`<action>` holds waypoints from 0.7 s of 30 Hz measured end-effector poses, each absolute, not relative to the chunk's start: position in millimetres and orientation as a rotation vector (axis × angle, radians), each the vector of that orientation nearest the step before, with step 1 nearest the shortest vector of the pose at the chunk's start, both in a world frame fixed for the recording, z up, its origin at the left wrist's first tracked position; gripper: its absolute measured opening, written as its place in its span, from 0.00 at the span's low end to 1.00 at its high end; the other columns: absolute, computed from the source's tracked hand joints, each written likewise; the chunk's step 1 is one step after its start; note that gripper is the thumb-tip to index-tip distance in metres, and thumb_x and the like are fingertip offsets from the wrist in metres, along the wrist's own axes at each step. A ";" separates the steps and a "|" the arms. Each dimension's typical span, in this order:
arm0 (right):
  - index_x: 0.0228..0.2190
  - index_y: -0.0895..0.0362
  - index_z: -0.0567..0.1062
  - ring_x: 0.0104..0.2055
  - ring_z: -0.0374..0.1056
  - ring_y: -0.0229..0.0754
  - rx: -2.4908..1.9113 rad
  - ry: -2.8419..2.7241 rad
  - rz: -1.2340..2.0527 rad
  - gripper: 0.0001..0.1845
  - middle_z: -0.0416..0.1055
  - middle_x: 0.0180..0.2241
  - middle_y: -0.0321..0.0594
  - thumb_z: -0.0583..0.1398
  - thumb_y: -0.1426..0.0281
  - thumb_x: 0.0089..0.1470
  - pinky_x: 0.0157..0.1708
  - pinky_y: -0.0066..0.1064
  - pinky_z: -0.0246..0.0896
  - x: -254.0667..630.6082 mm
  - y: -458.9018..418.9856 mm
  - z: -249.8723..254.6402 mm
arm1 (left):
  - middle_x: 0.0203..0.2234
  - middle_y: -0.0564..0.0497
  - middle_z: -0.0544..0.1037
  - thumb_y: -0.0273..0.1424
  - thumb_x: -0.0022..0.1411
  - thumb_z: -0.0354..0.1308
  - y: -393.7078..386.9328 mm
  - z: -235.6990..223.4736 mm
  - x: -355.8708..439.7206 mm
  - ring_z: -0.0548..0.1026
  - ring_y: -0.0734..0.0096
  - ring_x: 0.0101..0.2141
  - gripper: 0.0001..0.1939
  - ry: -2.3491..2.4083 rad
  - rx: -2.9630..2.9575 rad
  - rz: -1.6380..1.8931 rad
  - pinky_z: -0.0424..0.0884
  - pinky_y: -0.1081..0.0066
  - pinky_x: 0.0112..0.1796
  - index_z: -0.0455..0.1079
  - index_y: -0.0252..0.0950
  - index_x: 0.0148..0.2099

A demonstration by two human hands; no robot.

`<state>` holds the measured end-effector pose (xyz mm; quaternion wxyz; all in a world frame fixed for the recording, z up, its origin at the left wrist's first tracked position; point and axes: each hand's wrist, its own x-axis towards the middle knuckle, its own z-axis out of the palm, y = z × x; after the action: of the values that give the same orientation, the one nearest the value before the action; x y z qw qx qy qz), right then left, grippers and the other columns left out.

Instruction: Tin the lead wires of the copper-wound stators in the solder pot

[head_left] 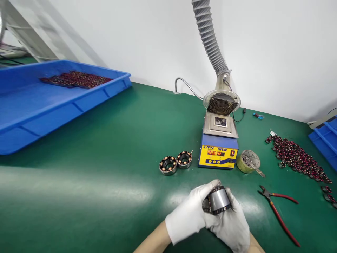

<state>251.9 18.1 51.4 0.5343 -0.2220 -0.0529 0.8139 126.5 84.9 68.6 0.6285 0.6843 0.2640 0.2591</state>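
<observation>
Both hands wear white gloves and meet low in the view, around a motor stator [219,201] with a smooth silver outer ring and dark slotted ends. My left hand [193,209] grips its left side, thumb over the top edge, close to a thin copper wire. From the right and below, my right hand [233,223] cups the same stator; its fingers are partly hidden. Two more stators with copper windings, a left one [167,165] and a right one [184,159], lie on the green table beyond my hands.
A solder pot [218,151] with a lit display stands under an exhaust hood [222,100]. Right of it are a round tub [244,167] with a metal scraper, red-handled cutters [280,207] and a pile of small wound parts [297,158]. A blue tray [79,109] sits left.
</observation>
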 end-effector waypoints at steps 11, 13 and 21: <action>0.38 0.61 0.72 0.35 0.70 0.43 -0.514 -0.110 2.020 0.22 0.75 0.33 0.44 0.61 0.58 0.45 0.36 0.34 0.62 246.6 13.0 55.6 | 0.19 0.54 0.70 0.39 0.41 0.65 95.1 70.4 129.1 0.68 0.72 0.24 0.16 0.862 0.779 0.957 0.65 0.73 0.29 0.67 0.33 0.27; 0.39 0.62 0.72 0.34 0.70 0.43 -0.546 -0.128 2.011 0.24 0.75 0.31 0.45 0.61 0.57 0.45 0.36 0.34 0.61 246.6 13.3 56.5 | 0.23 0.53 0.72 0.42 0.40 0.66 97.5 68.7 127.9 0.71 0.70 0.28 0.22 0.804 0.631 1.033 0.67 0.71 0.34 0.67 0.33 0.35; 0.40 0.52 0.70 0.42 0.66 0.46 -1.018 -0.549 1.308 0.27 0.71 0.42 0.40 0.68 0.67 0.34 0.43 0.38 0.60 232.5 11.9 43.5 | 0.23 0.49 0.75 0.34 0.41 0.62 92.9 76.8 125.1 0.73 0.62 0.29 0.09 0.907 0.977 0.834 0.68 0.69 0.33 0.71 0.32 0.26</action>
<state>232.5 11.9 43.5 0.6423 -0.4468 -0.2409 0.5742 125.1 92.9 76.8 0.7064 0.4397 0.4082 0.3755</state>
